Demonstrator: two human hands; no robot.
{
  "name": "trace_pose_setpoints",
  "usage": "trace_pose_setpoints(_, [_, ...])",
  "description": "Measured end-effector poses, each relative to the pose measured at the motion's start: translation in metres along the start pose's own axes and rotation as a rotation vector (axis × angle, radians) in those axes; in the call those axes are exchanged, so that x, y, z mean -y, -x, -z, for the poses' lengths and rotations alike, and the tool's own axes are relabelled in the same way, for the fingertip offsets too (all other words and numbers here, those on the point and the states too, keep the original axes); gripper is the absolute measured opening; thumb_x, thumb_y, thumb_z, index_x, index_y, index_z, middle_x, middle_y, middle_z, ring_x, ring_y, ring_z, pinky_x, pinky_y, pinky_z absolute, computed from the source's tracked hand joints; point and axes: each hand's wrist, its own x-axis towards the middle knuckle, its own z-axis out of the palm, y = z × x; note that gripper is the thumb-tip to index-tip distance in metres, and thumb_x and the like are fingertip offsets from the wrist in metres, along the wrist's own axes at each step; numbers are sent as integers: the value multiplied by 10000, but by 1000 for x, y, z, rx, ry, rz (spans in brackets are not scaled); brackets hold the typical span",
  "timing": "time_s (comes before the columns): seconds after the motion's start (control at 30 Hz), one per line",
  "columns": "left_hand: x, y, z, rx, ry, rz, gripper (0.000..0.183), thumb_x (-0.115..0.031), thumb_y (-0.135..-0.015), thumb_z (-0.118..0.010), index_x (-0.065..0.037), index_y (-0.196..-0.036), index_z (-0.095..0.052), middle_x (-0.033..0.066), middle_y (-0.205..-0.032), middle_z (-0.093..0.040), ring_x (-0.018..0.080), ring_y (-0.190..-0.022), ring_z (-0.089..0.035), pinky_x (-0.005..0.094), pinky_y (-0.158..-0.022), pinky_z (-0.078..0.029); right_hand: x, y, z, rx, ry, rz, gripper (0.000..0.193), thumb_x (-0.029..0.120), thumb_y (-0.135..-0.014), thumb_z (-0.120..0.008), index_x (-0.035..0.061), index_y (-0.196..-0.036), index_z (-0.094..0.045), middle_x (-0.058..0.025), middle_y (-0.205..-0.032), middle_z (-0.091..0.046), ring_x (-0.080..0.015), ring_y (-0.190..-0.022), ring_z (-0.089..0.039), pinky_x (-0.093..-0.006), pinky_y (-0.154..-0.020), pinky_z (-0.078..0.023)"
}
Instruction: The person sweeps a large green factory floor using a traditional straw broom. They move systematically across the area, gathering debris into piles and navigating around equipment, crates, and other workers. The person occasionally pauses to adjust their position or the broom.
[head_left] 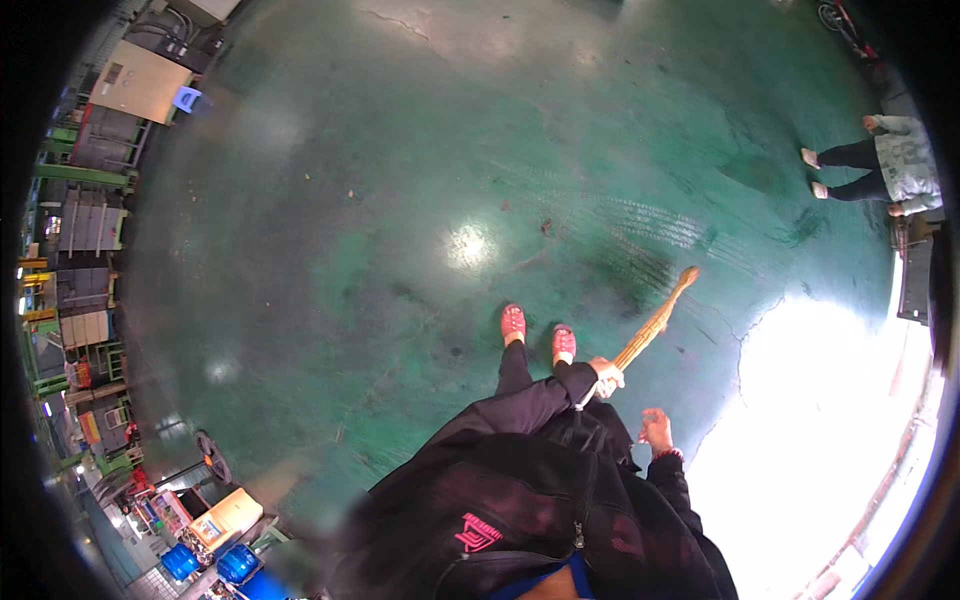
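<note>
My left hand (607, 378) is closed around a long, slim, tan-yellow bundle (648, 335) with a narrow neck and a rounded far end. It slants away to the upper right above the floor, and I cannot make out its exact kind. A pale strip (588, 398) shows just below that fist. My right hand (656, 430) hangs at my right side, its fingers loosely bent and apart, with nothing visible in it. Below my dark sleeves and trousers, red slippers (513, 320) are on my feet.
Green, scuffed floor (400, 220) spreads ahead. At the far right stands another person (905, 165). Bright light floods the floor at lower right. Along the left are racks (90, 220), a beige cabinet (140, 82) and a small blue stool (186, 99); blue containers (238, 563) stand lower left.
</note>
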Motion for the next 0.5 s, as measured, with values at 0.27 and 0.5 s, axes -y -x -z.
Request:
trace_pose_setpoints(0.27, [-1, 38, 155, 250, 115, -6, 465, -278, -816, -442, -173, -411, -239, -29, -338, -240, 101, -235, -230, 260, -242, -177, -44, 45, -13, -130, -118, -183, 227, 2, -688, -417, 23, -900, -496, -71, -517, -462, -156, -389, -488, -287, -326, -426])
trace_pose_setpoints(0.5, [16, 214, 228, -471, 418, -484, 416, 91, -653, -526, -131, -966, -365, -12, -465, -346, 69, -321, -347, 219, -285, -294, -27, 24, -53, -13, -8, -81, 221, 20, -687, -409, 25, -885, -505, -62, -520, -464, -156, -393, -488, -278, -337, -422])
